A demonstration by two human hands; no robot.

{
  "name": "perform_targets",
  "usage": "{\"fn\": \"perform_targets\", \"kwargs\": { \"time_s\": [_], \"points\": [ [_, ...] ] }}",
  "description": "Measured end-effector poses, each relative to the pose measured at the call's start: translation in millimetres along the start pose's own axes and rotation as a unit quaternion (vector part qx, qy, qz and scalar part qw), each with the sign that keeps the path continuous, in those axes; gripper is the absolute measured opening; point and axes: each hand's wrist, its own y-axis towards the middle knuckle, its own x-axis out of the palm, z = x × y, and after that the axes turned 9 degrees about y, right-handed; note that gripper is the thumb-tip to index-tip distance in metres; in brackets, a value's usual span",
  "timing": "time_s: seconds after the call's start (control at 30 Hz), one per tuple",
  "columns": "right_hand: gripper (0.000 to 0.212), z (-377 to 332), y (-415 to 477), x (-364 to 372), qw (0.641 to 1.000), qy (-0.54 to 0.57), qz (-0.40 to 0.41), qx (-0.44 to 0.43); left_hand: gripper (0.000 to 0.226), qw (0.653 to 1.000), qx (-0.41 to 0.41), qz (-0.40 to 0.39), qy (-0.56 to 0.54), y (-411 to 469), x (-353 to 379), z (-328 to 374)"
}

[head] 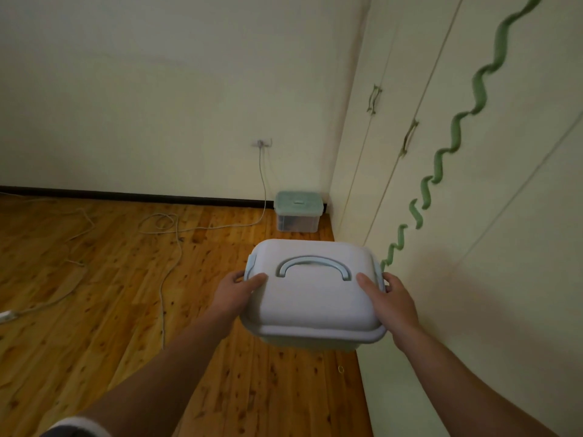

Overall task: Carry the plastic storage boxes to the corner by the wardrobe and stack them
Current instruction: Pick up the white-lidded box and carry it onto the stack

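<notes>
Box [312,294] with a pale lid and a flat blue handle, held in the air at lower centre of the frame. Left hand [235,291] grasps its left end and right hand [394,301] its right end, thumbs on the lid, fingers wrapped round the sides. A clear corner box [298,212] with a green lid stands on the floor [94,310] at centre frame, beside the wardrobe [473,216] filling the right side. A cable [170,263] trails loose across the floor at centre left.

Likely risks: the carried box hides the ground just ahead, so a foot could catch the cable. Set down off-centre on the green lid, it could slide off.
</notes>
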Motion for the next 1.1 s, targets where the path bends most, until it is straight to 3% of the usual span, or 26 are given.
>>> {"fn": "perform_targets", "kwargs": {
  "time_s": [0.73, 1.1],
  "points": [
    [0.076, -78.0, 298.1, 80.5, 0.998, -0.015, -0.061, -0.009, 0.064, 0.999, -0.025, 0.045, -0.009, 249.2, 42.0, 110.3],
    [0.076, -129.4, 419.2, 152.4, 0.997, -0.006, -0.073, -0.008, 0.061, 0.998, -0.032, 0.053, -0.001, 391.8, 22.6, 156.6]
  ]
}}
